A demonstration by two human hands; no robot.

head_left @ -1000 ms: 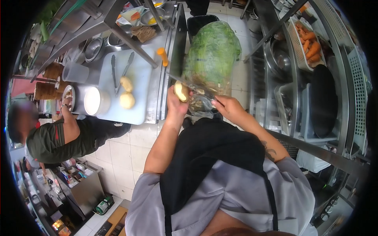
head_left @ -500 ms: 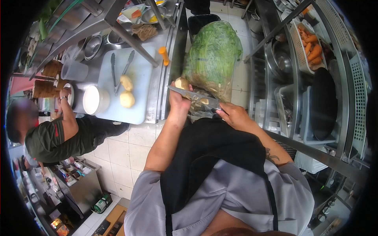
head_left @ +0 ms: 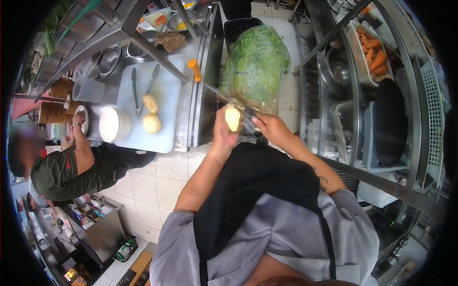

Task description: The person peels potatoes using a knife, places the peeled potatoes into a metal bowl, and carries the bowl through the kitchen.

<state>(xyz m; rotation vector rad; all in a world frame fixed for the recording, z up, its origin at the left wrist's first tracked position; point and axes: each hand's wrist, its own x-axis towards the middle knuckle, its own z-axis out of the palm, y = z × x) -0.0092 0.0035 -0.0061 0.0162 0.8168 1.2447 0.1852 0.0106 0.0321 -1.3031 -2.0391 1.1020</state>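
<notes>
My left hand (head_left: 224,132) is wrapped round a potato (head_left: 233,118) whose upper face shows pale, peeled flesh. Just to its right, my right hand (head_left: 269,125) grips the handle of a knife (head_left: 223,96); the blade points up and left, past the potato's upper side, and is somewhat blurred. On the white cutting board (head_left: 167,105) at the left lie two pale potatoes (head_left: 151,123) and metal tongs (head_left: 135,90). A white tub (head_left: 114,125) stands by the board's left edge. An orange-handled tool (head_left: 194,69) is at the counter's edge.
Bagged leafy greens (head_left: 257,62) stand in front of me beside a black bin (head_left: 238,29). A metal shelf on the right holds a basket of carrots (head_left: 378,59) and a black oval object (head_left: 392,124). At the left, a co-worker (head_left: 62,174) reaches to a bowl (head_left: 82,119).
The potato and my left hand have shifted right, and a broader peeled face now shows. The knife blade has swung from across the potato to beyond its upper side.
</notes>
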